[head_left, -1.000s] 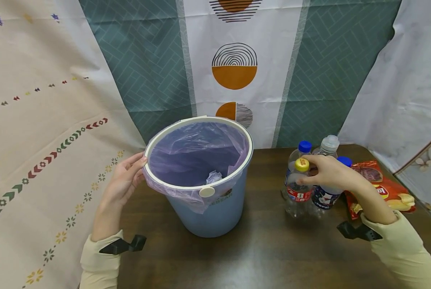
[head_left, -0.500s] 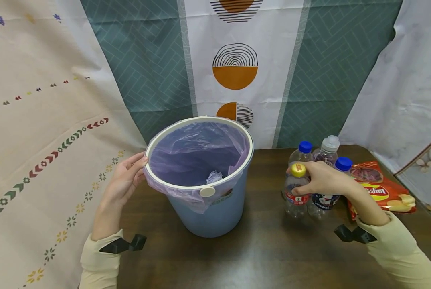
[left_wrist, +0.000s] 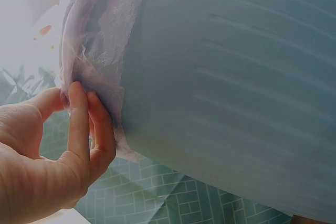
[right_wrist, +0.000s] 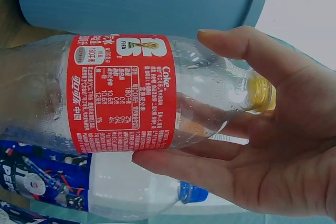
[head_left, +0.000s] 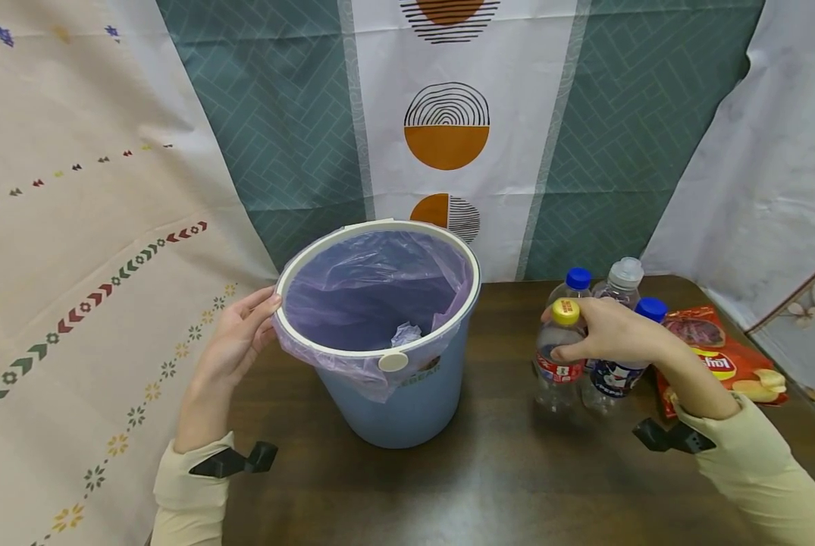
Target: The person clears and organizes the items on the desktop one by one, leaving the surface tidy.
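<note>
My left hand (head_left: 233, 341) pinches the rim of a blue trash bin (head_left: 400, 413) at its left side. In the left wrist view, the thumb is at the rim and the fingers (left_wrist: 79, 124) press the bin liner (left_wrist: 113, 30) against the outer wall. To the right of the bin, my right hand (head_left: 619, 331) grips a clear Coke bottle (head_left: 559, 373) with a yellow cap around its upper part. The right wrist view has the thumb on one side of the bottle's red label (right_wrist: 123, 93) and the fingers on the other. The bottle looks upright.
Close by the right hand stand a Pepsi bottle (head_left: 613, 379) with a blue cap, another blue-capped bottle (head_left: 576, 282) and a white-capped bottle (head_left: 624, 274). A red chip bag (head_left: 728, 356) lies at the right. Crumpled paper (head_left: 405, 334) lies inside the bin.
The right hand has come down from beside the yellow cap and taken hold of the Coke bottle, which has shifted slightly left. The left hand has stayed at the rim.
</note>
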Demonstrator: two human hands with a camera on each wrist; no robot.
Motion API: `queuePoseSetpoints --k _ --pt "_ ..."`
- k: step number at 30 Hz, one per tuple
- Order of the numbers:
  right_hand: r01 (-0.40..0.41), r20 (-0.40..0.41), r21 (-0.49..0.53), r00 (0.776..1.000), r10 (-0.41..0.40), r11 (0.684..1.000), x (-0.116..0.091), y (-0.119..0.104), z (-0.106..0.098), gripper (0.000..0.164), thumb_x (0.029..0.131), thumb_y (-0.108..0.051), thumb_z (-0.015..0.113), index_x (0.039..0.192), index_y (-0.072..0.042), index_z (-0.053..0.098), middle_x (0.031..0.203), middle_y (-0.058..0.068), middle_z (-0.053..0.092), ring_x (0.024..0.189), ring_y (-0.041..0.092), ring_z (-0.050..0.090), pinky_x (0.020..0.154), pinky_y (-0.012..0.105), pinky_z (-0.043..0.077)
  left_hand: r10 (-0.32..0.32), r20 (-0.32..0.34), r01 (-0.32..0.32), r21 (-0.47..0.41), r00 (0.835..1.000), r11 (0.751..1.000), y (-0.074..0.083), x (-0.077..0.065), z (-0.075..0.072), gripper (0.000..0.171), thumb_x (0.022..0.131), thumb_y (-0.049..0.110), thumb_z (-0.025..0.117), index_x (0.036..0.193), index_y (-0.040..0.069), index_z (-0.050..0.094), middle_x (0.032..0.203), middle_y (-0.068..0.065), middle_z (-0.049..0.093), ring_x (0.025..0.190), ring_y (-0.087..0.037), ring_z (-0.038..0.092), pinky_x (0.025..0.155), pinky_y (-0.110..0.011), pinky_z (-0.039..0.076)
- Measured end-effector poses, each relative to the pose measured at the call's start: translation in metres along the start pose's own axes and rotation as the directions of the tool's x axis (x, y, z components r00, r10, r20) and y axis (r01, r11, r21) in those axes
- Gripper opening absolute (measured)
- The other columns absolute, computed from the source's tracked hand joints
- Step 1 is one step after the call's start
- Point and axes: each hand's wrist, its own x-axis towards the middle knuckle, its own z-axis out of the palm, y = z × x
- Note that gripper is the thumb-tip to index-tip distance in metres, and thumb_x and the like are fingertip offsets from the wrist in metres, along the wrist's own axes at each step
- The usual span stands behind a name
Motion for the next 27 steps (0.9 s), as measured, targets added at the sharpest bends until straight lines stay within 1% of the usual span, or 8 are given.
queuePoseSetpoints --k 7,14,21,23,27 --pt "0.023 -0.049 -0.037 0.998 -0.025 0.999 0.002 -0.007 -0.003 0.046 0.07 -0.031 0.077 0.109 -0.014 0.059 0.097 0.003 0.064 0.081 0.014 0.061 0.07 0.034 0.055 -0.005 -0.001 0.005 -0.003 1.0 1.0 0.0 0.0 0.0 0.027 0.094 0.011 0.048 0.12 0.003 0.045 0.097 0.001 0.065 0.082 -0.005 0.066 0.068 -0.015 0.054" --pt "0.068 -0.091 -0.025 0.993 -0.07 0.997 0.001 -0.015 -0.007 0.043 0.072 -0.03 0.075 0.108 -0.014 0.059 0.097 0.003 0.065 0.081 0.015 0.061 0.069 0.035 0.055 -0.012 -0.009 0.012 0.01 1.0 1.0 0.0 0.0 0.0 0.03 0.094 0.012 0.048 0.122 0.001 0.043 0.099 0.001 0.064 0.083 -0.005 0.066 0.068 -0.015 0.054" --pt "0.044 -0.14 -0.021 0.989 -0.046 0.999 0.002 -0.017 -0.011 0.039 0.074 -0.03 0.073 0.109 -0.017 0.059 0.102 0.005 0.067 0.087 0.02 0.062 0.073 0.042 0.055 -0.021 -0.008 0.022 0.022 1.0 1.0 0.0 0.0 -0.001 0.034 0.094 0.012 0.048 0.124 -0.001 0.041 0.098 0.002 0.064 0.083 -0.005 0.066 0.068 -0.015 0.054" --pt "0.03 -0.147 -0.023 0.989 -0.033 0.999 0.001 -0.019 -0.014 0.038 0.075 -0.031 0.072 0.108 -0.018 0.059 0.102 0.005 0.067 0.086 0.019 0.061 0.073 0.042 0.055 -0.021 -0.004 0.021 0.017 1.0 1.0 0.0 0.0 -0.001 0.033 0.094 0.012 0.048 0.124 -0.001 0.041 0.098 0.002 0.064 0.082 -0.005 0.066 0.067 -0.015 0.054" --pt "0.011 -0.154 0.007 0.988 -0.01 1.0 0.0 -0.026 -0.022 0.034 0.078 -0.029 0.068 0.108 -0.018 0.058 0.099 0.004 0.067 0.083 0.017 0.059 0.071 0.037 0.054 -0.015 0.001 0.015 0.005 1.0 1.0 0.0 0.0 0.0 0.032 0.094 0.011 0.048 0.123 -0.001 0.041 0.097 0.001 0.064 0.081 -0.005 0.066 0.066 -0.014 0.054"
